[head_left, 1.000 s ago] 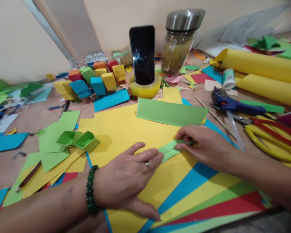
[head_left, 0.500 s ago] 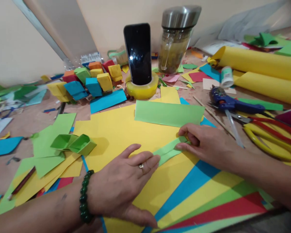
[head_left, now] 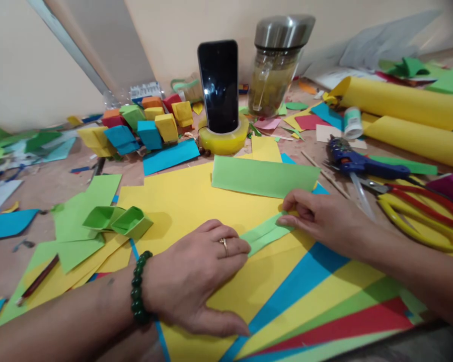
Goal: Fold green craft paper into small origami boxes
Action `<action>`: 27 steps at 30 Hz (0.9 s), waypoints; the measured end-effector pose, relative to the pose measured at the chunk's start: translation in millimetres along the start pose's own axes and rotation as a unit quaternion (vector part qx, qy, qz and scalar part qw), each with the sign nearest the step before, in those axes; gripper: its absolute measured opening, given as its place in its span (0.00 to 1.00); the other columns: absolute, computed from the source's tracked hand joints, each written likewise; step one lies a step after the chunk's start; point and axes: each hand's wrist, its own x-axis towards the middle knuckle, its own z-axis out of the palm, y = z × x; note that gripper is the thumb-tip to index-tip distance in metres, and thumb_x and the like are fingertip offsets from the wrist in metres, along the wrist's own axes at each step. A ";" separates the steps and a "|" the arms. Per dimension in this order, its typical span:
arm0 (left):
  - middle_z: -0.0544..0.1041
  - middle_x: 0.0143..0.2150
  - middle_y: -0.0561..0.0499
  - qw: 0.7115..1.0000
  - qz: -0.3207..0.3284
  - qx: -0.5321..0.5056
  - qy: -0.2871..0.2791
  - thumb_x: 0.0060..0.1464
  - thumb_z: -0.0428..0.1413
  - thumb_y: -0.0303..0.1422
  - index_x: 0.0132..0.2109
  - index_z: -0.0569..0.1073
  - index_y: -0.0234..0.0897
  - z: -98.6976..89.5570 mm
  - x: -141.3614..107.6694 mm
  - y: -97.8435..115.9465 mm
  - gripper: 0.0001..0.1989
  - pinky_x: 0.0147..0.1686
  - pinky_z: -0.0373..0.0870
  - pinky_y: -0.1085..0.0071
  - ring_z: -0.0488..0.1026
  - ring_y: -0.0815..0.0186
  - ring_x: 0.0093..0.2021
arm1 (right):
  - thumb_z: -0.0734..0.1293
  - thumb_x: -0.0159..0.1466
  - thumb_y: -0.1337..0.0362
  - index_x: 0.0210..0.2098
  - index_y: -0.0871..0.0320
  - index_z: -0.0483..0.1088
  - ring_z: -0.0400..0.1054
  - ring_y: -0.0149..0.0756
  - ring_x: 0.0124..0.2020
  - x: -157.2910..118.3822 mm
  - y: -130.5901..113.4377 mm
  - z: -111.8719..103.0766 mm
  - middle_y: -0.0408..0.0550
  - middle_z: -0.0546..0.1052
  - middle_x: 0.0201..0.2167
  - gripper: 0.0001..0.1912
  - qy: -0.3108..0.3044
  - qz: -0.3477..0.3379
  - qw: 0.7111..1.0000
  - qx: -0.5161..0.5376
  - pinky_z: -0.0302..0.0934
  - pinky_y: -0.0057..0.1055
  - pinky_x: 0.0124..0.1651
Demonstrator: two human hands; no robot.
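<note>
A folded light green paper strip [head_left: 266, 234] lies on a large yellow sheet [head_left: 173, 203], with a crease running along its length. My left hand [head_left: 200, 274] rests palm down, thumb spread wide, its fingertips pressing the strip's left end. At the other end, the thumb and curled fingers of my right hand [head_left: 309, 213] pinch the strip. Just beyond it lies a wider green paper rectangle [head_left: 264, 176]. Two small folded green paper boxes [head_left: 132, 221] sit left of my left hand, on green paper pieces [head_left: 75, 213].
Behind stand a phone [head_left: 219, 85] in a yellow tape roll [head_left: 226, 141], a glass bottle [head_left: 274, 70] and colourful folded paper blocks [head_left: 149, 134]. To the right lie a blue glue gun [head_left: 370, 163], scissors [head_left: 419, 221] and yellow rolls [head_left: 400, 103]. A pencil [head_left: 38, 281] lies left.
My left hand's fingers have drawn closer together on the strip, and its thumb has shifted slightly. My right hand still pinches the far end. The whole view has shifted a little.
</note>
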 end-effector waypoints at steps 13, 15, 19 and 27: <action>0.70 0.59 0.47 0.999 -0.022 0.036 -0.012 0.51 0.49 0.58 0.33 0.65 0.38 8.9 0.5 4.9 0.25 0.44 0.61 0.59 0.67 0.57 0.44 | 0.59 0.66 0.71 0.38 0.55 0.70 0.70 0.36 0.35 -7.6 -13.6 -7.5 0.48 0.78 0.35 0.10 0.144 -0.347 0.925 -0.059 0.63 0.34 0.38; 0.70 0.59 0.47 0.999 -0.025 0.023 -0.010 0.51 0.50 0.56 0.33 0.65 0.38 9.6 0.2 3.5 0.24 0.45 0.62 0.59 0.67 0.57 0.46 | 0.58 0.66 0.73 0.41 0.55 0.70 0.71 0.36 0.39 -10.9 -16.0 -9.6 0.49 0.78 0.39 0.12 0.139 -0.400 0.905 -0.055 0.65 0.35 0.41; 0.70 0.58 0.44 0.999 -0.025 0.019 -0.006 0.52 0.51 0.54 0.34 0.65 0.38 10.6 -0.4 2.0 0.22 0.45 0.63 0.59 0.67 0.57 0.47 | 0.57 0.68 0.71 0.47 0.56 0.69 0.71 0.36 0.44 -14.6 -16.9 -9.6 0.50 0.79 0.41 0.14 0.107 -0.462 0.879 -0.046 0.67 0.35 0.46; 0.71 0.56 0.45 0.999 -0.011 0.038 -0.014 0.54 0.49 0.52 0.33 0.64 0.38 7.7 1.2 3.1 0.20 0.41 0.62 0.60 0.67 0.58 0.42 | 0.56 0.70 0.68 0.52 0.58 0.67 0.70 0.36 0.45 -10.9 -13.4 2.6 0.49 0.78 0.44 0.14 0.063 -0.467 0.879 -0.070 0.68 0.35 0.44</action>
